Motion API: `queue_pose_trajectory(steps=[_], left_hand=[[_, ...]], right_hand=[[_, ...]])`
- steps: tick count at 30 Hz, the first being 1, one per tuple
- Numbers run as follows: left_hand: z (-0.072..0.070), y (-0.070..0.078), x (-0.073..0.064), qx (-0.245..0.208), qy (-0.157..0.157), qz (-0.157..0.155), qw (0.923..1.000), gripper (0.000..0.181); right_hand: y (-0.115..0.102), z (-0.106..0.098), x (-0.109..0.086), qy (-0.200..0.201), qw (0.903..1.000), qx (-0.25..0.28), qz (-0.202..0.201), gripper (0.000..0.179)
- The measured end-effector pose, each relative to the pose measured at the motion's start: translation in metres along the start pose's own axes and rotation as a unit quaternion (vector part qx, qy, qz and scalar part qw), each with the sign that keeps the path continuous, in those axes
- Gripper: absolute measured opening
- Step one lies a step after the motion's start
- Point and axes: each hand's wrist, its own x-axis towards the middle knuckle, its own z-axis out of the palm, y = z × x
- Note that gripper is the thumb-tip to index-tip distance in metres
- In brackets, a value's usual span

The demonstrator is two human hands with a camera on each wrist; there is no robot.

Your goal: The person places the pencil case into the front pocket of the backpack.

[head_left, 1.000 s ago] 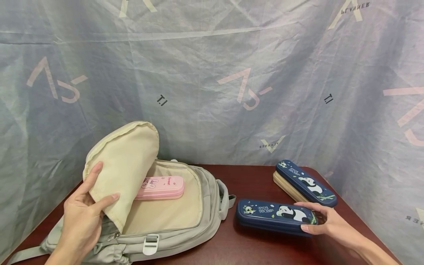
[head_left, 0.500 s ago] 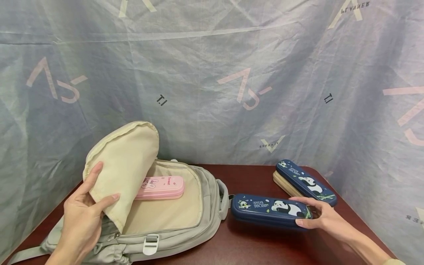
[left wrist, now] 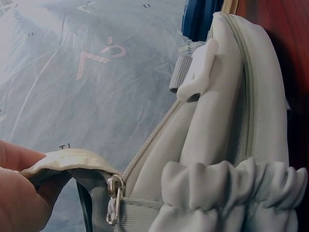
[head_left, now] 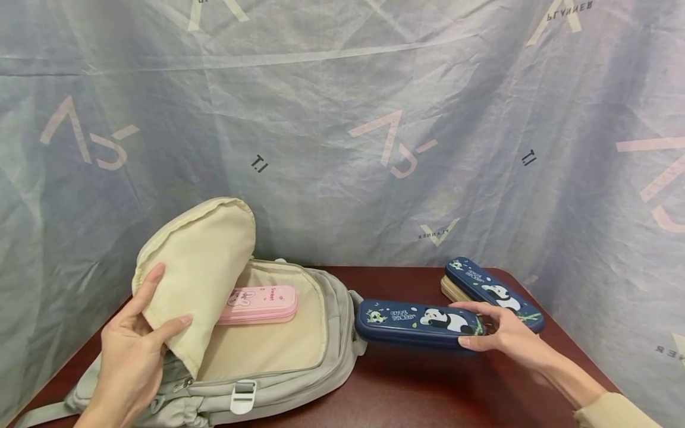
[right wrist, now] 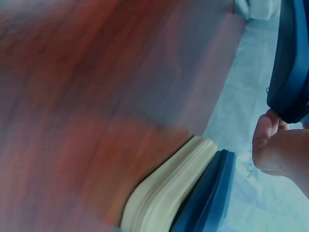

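My left hand (head_left: 130,348) pinches the cream-lined flap (head_left: 200,270) of a grey-green backpack (head_left: 339,345) and keeps it folded up. Inside the opened compartment a pink pencil case (head_left: 264,303) with a bunny print lies partly behind the flap. My right hand (head_left: 503,333) grips the right end of a navy panda pencil case (head_left: 412,321), thumb in front and fingers behind. That case is held above the table, its left end overlapping the backpack's top handle. In the right wrist view the hand (right wrist: 280,145) holds the end of the dark blue case (right wrist: 292,63).
A second navy panda pencil case (head_left: 497,291) rests on a beige case (head_left: 453,291) at the table's back right. The dark red table (head_left: 407,386) runs up to a grey printed curtain (head_left: 321,148). A strap (head_left: 45,410) trails at the front left.
My right hand has lifted the navy pencil case and carried it left and up, toward the backpack. My left hand and the flap have stayed nearly still.
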Motion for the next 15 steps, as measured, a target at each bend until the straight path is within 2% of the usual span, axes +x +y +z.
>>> queue_pose_trajectory(steps=[7,15], left_hand=[[0.0,0.0,0.0,0.001,-0.005,0.01,0.9999,0.094],[0.001,0.0,0.0,0.002,-0.003,0.022,0.9998,0.093]], right_hand=[[-0.014,0.01,0.009,-0.016,0.9998,0.012,-0.009,0.073],[-0.027,0.026,0.02,-0.033,0.9973,0.059,-0.027,0.074]])
